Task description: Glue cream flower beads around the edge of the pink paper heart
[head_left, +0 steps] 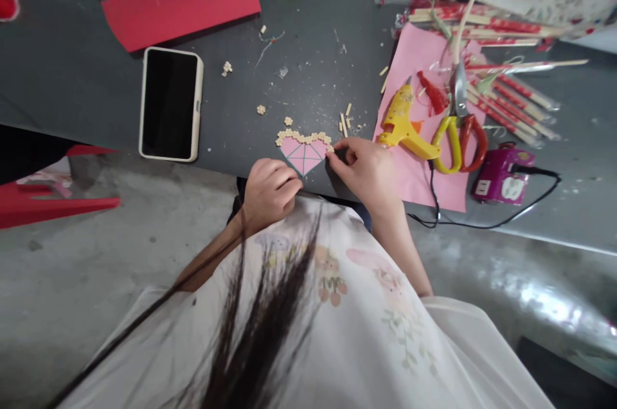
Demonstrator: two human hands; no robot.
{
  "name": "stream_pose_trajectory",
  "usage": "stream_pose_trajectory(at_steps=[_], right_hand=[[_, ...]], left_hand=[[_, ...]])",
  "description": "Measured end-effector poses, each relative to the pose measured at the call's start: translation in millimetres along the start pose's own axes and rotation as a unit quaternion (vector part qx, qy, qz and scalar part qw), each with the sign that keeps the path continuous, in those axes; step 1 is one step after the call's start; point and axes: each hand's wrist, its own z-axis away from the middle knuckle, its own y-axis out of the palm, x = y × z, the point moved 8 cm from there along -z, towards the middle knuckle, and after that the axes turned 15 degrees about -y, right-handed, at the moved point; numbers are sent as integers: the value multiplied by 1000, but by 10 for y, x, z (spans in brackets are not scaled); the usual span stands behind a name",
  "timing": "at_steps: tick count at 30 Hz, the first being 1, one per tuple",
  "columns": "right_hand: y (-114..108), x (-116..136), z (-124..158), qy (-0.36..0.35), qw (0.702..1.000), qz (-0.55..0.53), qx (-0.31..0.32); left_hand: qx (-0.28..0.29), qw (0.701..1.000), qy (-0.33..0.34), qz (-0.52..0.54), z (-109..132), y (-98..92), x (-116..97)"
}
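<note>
A pink paper heart with dark green lines lies near the table's front edge. Small pale flower-shaped clusters of stick slices run along its top edge. At the heart's right side, my right hand pinches a small pale cluster against the border. My left hand is curled at the lower left, its fingertips beside the heart's bottom point; whether they grip anything is hidden. Loose flower clusters lie just above the heart. Short cut stick pieces are up and to the right of it.
On the right, a yellow glue gun and scissors rest on pink paper. A purple power box with a black cord and bundled sticks lie beyond. To the left are a phone and red sheet.
</note>
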Motion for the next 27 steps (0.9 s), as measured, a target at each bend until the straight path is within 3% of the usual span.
stream_pose_trajectory(at_steps=[6, 12, 19, 27], right_hand=[[-5, 20, 17, 7, 1000, 10, -14], [28, 27, 9, -3, 1000, 21, -7], [45, 35, -3, -2, 1000, 24, 3], [36, 54, -20, -7, 999, 46, 10]], left_hand=[[40, 995, -72, -62, -248, 125, 76], [69, 988, -62, -122, -427, 318, 94], [94, 986, -64, -125, -456, 401, 122], [83, 988, -59, -112, -470, 382, 132]])
